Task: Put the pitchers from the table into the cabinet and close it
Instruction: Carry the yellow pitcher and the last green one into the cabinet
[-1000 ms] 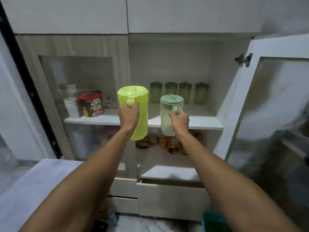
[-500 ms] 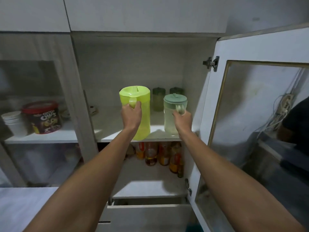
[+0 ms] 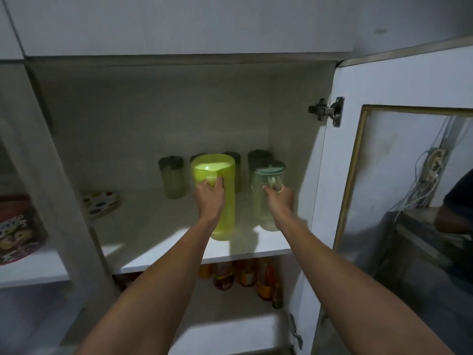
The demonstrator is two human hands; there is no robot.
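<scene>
Both pitchers stand upright on the upper shelf [image 3: 158, 254] of the open cabinet. My left hand [image 3: 211, 198] grips the handle of the tall lime-green pitcher [image 3: 225, 201]. My right hand [image 3: 279, 201] grips the handle of the smaller clear pitcher with a teal lid [image 3: 266, 180], just to the right. The bases of both seem to rest on the shelf board. The cabinet door [image 3: 384, 201] with its glass pane hangs open at the right.
Several small green-lidded jars [image 3: 172, 178] line the shelf's back wall behind the pitchers. A spotted plate [image 3: 102, 203] sits at the shelf's left. Bottles [image 3: 245, 275] fill the shelf below. A cereal tub [image 3: 18, 229] shows behind the shut left glass door.
Both hands have carried the pitchers forward from the shelf's front edge deeper into the cabinet and lower onto the shelf. I have moved closer to the cabinet.
</scene>
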